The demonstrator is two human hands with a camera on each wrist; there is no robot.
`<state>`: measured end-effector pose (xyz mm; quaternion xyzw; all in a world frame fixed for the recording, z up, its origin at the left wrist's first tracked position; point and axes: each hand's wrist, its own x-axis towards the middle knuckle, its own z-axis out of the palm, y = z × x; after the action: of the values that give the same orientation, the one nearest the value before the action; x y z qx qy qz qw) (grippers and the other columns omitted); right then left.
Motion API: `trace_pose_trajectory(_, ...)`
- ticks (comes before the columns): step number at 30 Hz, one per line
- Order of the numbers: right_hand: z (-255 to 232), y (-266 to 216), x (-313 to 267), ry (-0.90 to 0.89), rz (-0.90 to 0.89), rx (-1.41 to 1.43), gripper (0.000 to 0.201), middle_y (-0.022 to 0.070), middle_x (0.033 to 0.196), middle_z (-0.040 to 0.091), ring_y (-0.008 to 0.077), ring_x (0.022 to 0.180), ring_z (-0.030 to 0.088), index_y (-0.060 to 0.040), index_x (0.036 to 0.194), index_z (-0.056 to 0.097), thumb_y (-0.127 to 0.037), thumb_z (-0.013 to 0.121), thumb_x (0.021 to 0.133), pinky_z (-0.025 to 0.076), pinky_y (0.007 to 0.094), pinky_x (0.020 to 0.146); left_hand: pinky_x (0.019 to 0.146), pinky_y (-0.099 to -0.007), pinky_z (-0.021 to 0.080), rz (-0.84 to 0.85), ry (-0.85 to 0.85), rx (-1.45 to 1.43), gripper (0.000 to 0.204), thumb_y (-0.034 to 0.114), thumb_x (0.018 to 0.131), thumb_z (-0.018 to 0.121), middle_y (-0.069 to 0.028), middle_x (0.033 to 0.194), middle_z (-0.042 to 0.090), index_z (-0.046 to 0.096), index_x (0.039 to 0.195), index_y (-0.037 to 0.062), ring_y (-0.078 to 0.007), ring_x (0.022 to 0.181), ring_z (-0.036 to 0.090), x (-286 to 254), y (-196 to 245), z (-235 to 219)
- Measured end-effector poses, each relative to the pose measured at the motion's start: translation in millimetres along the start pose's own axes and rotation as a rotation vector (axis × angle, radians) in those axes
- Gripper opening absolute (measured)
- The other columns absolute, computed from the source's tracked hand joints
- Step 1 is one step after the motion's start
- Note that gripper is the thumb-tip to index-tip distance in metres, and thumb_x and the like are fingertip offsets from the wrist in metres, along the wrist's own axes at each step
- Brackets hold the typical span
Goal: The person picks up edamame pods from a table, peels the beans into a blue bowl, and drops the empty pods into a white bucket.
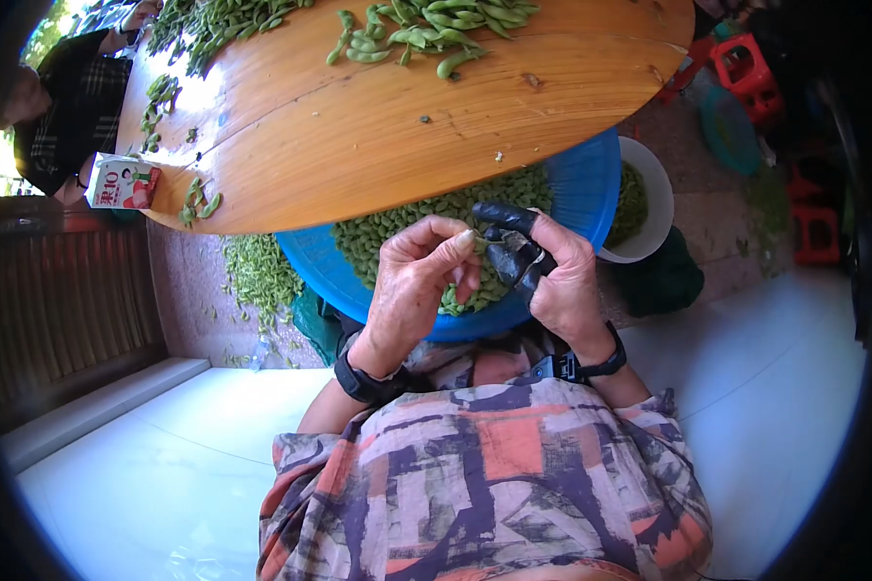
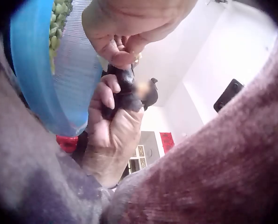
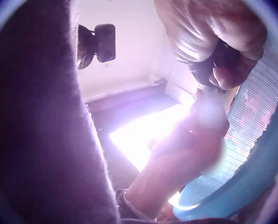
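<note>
Over the blue basin, my left hand (image 1: 409, 281) pinches a small green soybean pod (image 1: 482, 246) between thumb and forefinger. My right hand (image 1: 564, 281), with black covers (image 1: 506, 217) on its thumb and fingers, holds the pod from the other side. Fingertips of both hands meet there and hide most of it. In the left wrist view, the left hand's (image 2: 134, 28) fingertips lie right at the covered right thumb (image 2: 125, 79). Shelled green beans (image 1: 378, 242) fill the blue basin (image 1: 305, 261) below.
A wooden table (image 1: 358, 145) with piles of pods (image 1: 446, 24) overhangs the basin. A drink carton (image 1: 123, 182) stands at its left edge. Pods or husks (image 1: 260, 276) litter the floor. A white bucket (image 1: 657, 203) stands right of the basin, red stools (image 1: 746, 73) beyond. Another person (image 1: 68, 107) sits left.
</note>
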<state>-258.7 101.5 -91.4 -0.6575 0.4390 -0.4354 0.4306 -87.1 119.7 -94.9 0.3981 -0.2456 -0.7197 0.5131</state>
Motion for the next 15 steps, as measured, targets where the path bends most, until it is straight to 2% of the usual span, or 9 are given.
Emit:
trace_pose_trajectory(1, -1.4, -3.1, 0.6, -0.001, 0.001, -0.001, 0.036, 0.0115, 0.092, 0.067, 0.0237, 0.082, 0.067, -0.0034, 0.115, 0.066, 0.001, 0.065, 0.079, 0.051, 0.0297, 0.075, 0.050, -0.0246, 0.045, -0.032, 0.008, -0.016, 0.013, 0.015, 0.093, 0.065, -0.0052, 0.071, 0.063, 0.064, 0.091, 0.0017, -0.0120, 0.058, 0.058, -0.1, 0.3, -0.4)
trace_pose_trajectory(3, -4.2, -7.5, 2.9, -0.091, 0.113, 0.047, 0.039, 0.0072, 0.105, 0.070, 0.0121, 0.096, 0.064, -0.0022, 0.119, 0.065, 0.004, 0.064, 0.081, 0.050, 0.0252, 0.085, 0.050, -0.0249, 0.045, -0.062, 0.021, -0.032, 0.014, 0.016, 0.093, 0.065, -0.0052, 0.071, 0.063, 0.064, 0.092, 0.0020, -0.0121, 0.058, 0.058, 1.0, 1.5, -2.2)
trace_pose_trajectory(4, -2.5, -3.9, 2.6, -0.092, 0.114, 0.046, 0.039, 0.0072, 0.105, 0.070, 0.0121, 0.096, 0.064, -0.0022, 0.119, 0.065, 0.004, 0.064, 0.081, 0.050, 0.0252, 0.085, 0.050, -0.0248, 0.045, -0.094, 0.022, -0.038, 0.014, 0.016, 0.094, 0.064, -0.0052, 0.071, 0.063, 0.064, 0.092, 0.0022, -0.0123, 0.057, 0.058, 0.7, 2.5, -3.3)
trace_pose_trajectory(6, 3.4, 5.9, 2.0, -0.041, 0.000, 0.042, 0.036, 0.0130, 0.093, 0.067, 0.0271, 0.083, 0.067, -0.0024, 0.113, 0.065, 0.003, 0.066, 0.078, 0.051, 0.0313, 0.075, 0.050, -0.0247, 0.045, -0.125, 0.026, -0.045, 0.014, 0.017, 0.094, 0.063, -0.0052, 0.071, 0.063, 0.064, 0.092, 0.0024, -0.0125, 0.057, 0.058, 1.4, 0.4, -5.5)
trace_pose_trajectory(9, 6.3, -0.2, 3.8, -0.031, -0.050, -0.096, 0.037, 0.0139, 0.089, 0.062, 0.0318, 0.080, 0.064, -0.0018, 0.111, 0.065, 0.004, 0.066, 0.075, 0.051, 0.0354, 0.070, 0.051, -0.0237, 0.044, -0.102, -0.001, -0.076, 0.014, 0.016, 0.095, 0.062, -0.0051, 0.072, 0.063, 0.064, 0.092, 0.0024, -0.0116, 0.056, 0.058, 3.4, -7.6, -7.7)
trace_pose_trajectory(11, 10.2, -4.2, 2.2, 0.021, -0.097, -0.193, 0.037, 0.0143, 0.087, 0.059, 0.0337, 0.078, 0.062, -0.0015, 0.110, 0.065, 0.005, 0.065, 0.073, 0.050, 0.0376, 0.069, 0.053, -0.0236, 0.046, 0.131, 0.104, 0.250, 0.011, 0.011, 0.095, 0.062, -0.0048, 0.074, 0.064, 0.064, 0.094, 0.0002, -0.0099, 0.059, 0.058, 2.2, -13.5, -1.1)
trace_pose_trajectory(12, 11.6, -5.5, 1.5, 0.071, -0.145, -0.287, 0.037, 0.0146, 0.085, 0.056, 0.0355, 0.077, 0.060, -0.0012, 0.109, 0.065, 0.006, 0.064, 0.072, 0.049, 0.0398, 0.067, 0.053, -0.0236, 0.046, 0.130, 0.102, 0.250, 0.011, 0.011, 0.095, 0.062, -0.0048, 0.074, 0.064, 0.064, 0.094, 0.0002, -0.0099, 0.059, 0.058, 1.0, -16.2, 4.3)
trace_pose_trajectory(14, 13.1, -7.3, 2.8, 0.066, -0.097, -0.301, 0.038, 0.0160, 0.085, 0.053, 0.0363, 0.077, 0.058, 0.0000, 0.107, 0.063, 0.008, 0.062, 0.070, 0.048, 0.0423, 0.066, 0.056, -0.0239, 0.048, 0.285, 0.162, 0.374, 0.008, 0.005, 0.093, 0.064, -0.0048, 0.074, 0.063, 0.064, 0.095, -0.0024, -0.0087, 0.061, 0.058, -1.3, -18.2, 15.1)
trace_pose_trajectory(15, 16.0, -4.3, 1.7, 0.101, -0.145, -0.359, 0.037, 0.0170, 0.087, 0.052, 0.0365, 0.078, 0.058, 0.0011, 0.105, 0.061, 0.009, 0.061, 0.069, 0.048, 0.0427, 0.066, 0.061, -0.0235, 0.050, 0.310, 0.159, 0.379, 0.009, 0.001, 0.091, 0.065, -0.0046, 0.079, 0.064, 0.064, 0.098, -0.0048, -0.0080, 0.068, 0.060, -0.8, -21.7, 12.9)
